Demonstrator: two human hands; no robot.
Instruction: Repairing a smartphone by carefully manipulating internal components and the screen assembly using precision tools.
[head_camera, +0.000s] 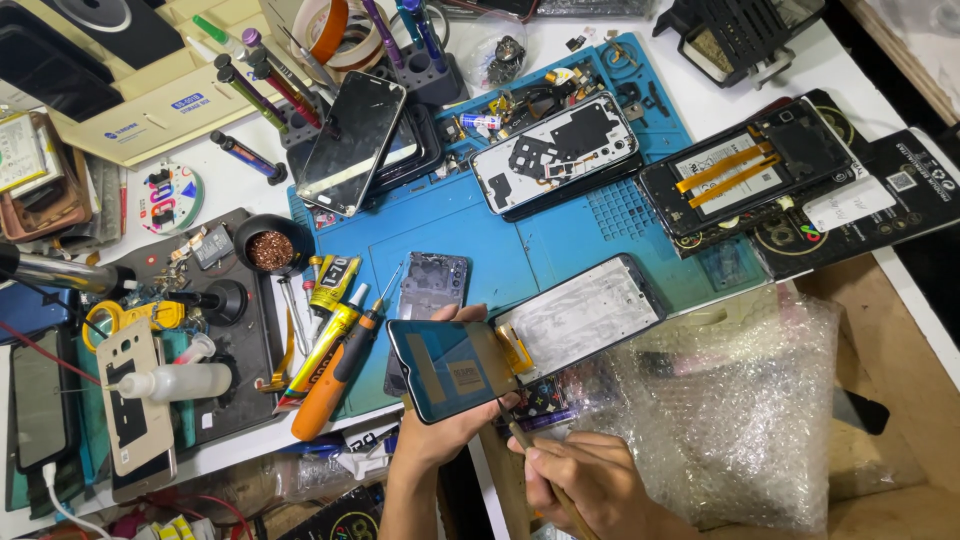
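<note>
Here the left hand (440, 425) holds a phone screen panel (452, 368) from beneath, thumb at its upper edge and fingers wrapped under its lower right corner, tilting it just above the front edge of the worktop (240, 185). The right hand (580, 485) is closed around a thin stick-like tool (530, 455), pencil fashion, with its tip touching the panel's lower right corner. Directly behind the panel lies a bare phone frame (585, 315), partly on the blue repair mat (470, 235) and partly on a sheet of bubble wrap (735, 400) at the front right.

To my eye, the work at that corner goes best with the tool kept at a shallow angle and only light pressure, since thin glass held in the air may crack if it is levered. The supporting fingers should sit right under the spot being worked so the panel does not flex. The orange-handled tool (335, 380) and the yellow glue tube (325, 350) lie just left of the panel, so the left elbow should stay clear of them.
</note>
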